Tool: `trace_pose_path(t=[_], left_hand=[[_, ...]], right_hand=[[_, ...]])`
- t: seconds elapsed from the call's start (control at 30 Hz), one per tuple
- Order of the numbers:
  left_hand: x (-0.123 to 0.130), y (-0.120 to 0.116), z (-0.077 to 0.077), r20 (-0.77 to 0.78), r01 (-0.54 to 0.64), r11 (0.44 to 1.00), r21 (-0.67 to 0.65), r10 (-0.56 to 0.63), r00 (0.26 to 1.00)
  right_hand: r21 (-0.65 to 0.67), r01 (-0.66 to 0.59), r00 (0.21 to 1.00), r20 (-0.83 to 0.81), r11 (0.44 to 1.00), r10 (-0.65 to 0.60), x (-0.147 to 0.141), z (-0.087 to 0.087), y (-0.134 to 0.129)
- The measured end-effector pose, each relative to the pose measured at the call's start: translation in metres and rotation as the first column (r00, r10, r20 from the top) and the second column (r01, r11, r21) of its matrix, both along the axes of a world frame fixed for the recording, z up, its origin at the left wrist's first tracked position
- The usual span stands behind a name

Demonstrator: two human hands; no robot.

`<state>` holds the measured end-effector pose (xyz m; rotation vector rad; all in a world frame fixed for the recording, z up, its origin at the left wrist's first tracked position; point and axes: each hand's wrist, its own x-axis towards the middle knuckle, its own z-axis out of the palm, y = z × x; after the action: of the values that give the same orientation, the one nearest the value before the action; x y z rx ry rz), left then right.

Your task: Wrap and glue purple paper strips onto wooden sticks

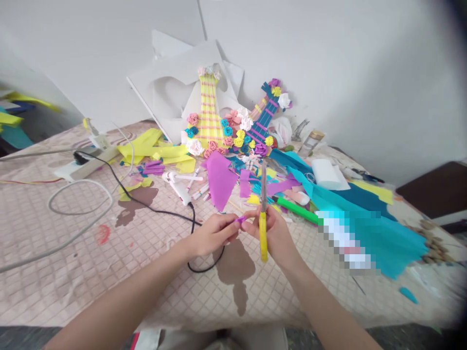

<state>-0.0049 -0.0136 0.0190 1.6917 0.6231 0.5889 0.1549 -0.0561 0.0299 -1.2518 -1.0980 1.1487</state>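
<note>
Between my fingertips, low over the middle of the table, is a small purple paper piece (240, 219). My left hand (213, 234) pinches it from the left, thumb and fingers closed. My right hand (275, 236) is also closed, its fingertips touching the paper's right side. Scissors with yellow handles (263, 238) stay in that same hand, blades pointing away from me. Just beyond my hands lies a larger purple paper sheet (220, 177). A white glue gun (178, 187) rests to the left of that sheet, its black cord running past my left hand.
Two paper-flower-trimmed guitar shapes, one yellow (208, 112) and one blue (264, 119), lean at the back. Teal paper (386, 238) and a green marker (299, 210) lie right. Yellow paper (156, 150), a power strip (87, 163) and looped cables are left. A jar (313, 141) stands behind.
</note>
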Motion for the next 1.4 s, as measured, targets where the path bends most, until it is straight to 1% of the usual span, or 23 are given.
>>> trace_pose_path(t=[0.1,0.2,0.27,0.33,0.4,0.47,0.57,0.67,0.77,0.87,0.97,1.07,1.13,1.23,1.33,1.4], left_hand=[[0.002,0.0,-0.001,0.018,0.001,0.998,-0.068,0.0,1.0],[0.004,-0.001,-0.002,0.057,-0.034,0.991,-0.127,0.042,0.997],[0.005,-0.001,-0.003,0.075,-0.043,0.992,-0.118,0.052,0.996],[0.006,-0.001,-0.004,0.069,-0.04,0.995,-0.087,0.046,0.997],[0.006,-0.001,-0.006,0.058,-0.035,0.997,-0.065,0.039,0.998],[0.006,-0.001,-0.008,0.061,-0.031,0.997,-0.07,0.035,0.998],[0.006,0.0,-0.011,0.071,-0.045,0.995,-0.093,0.052,0.996],[0.007,0.0,-0.012,0.033,-0.075,0.994,-0.083,0.078,0.996],[0.008,0.001,-0.012,0.024,-0.076,0.995,-0.059,0.078,0.997],[0.008,0.001,-0.011,0.04,-0.084,0.994,-0.065,0.086,0.995],[0.007,0.002,-0.007,0.046,-0.132,0.986,-0.099,0.137,0.989],[0.003,0.004,0.0,0.071,-0.176,0.975,-0.138,0.187,0.98],[0.001,0.005,0.004,0.109,-0.185,0.964,-0.191,0.208,0.972],[-0.001,0.006,0.007,0.182,-0.152,0.947,-0.282,0.208,0.961],[-0.001,0.006,0.007,0.207,-0.115,0.936,-0.334,0.192,0.959],[-0.001,0.007,0.007,0.204,-0.114,0.928,-0.354,0.196,0.959]], right_hand=[[0.022,0.007,0.999,-0.035,1.0,-0.006,-0.001,-0.002,-0.001],[0.096,0.015,0.998,-0.056,0.995,-0.009,0.004,-0.003,-0.001],[0.115,0.045,0.998,-0.048,0.992,-0.04,0.006,-0.003,0.001],[0.093,0.062,0.998,-0.023,0.994,-0.06,0.006,-0.003,0.003],[0.057,0.048,0.999,0.019,0.997,-0.049,0.004,-0.003,0.005],[0.044,0.034,0.998,0.048,0.998,-0.036,0.002,-0.004,0.006],[0.081,0.046,0.998,0.031,0.996,-0.049,0.0,-0.004,0.003],[0.118,0.06,0.998,0.026,0.991,-0.063,0.001,-0.003,0.002],[0.108,0.041,0.999,0.03,0.993,-0.044,0.002,-0.004,0.006],[0.062,0.034,0.998,0.045,0.998,-0.037,0.005,-0.011,0.008],[0.004,0.021,0.996,0.092,1.0,-0.021,0.014,-0.02,0.0],[-0.104,-0.057,0.975,0.21,0.993,0.078,0.029,-0.023,-0.019],[-0.187,-0.105,0.948,0.278,0.977,0.155,0.04,-0.021,-0.034],[-0.3,-0.165,0.91,0.321,0.94,0.262,0.054,-0.013,-0.05],[-0.415,-0.241,0.849,0.347,0.877,0.398,0.059,-0.002,-0.054],[-0.434,-0.255,0.799,0.409,0.864,0.441,0.059,0.002,-0.052]])
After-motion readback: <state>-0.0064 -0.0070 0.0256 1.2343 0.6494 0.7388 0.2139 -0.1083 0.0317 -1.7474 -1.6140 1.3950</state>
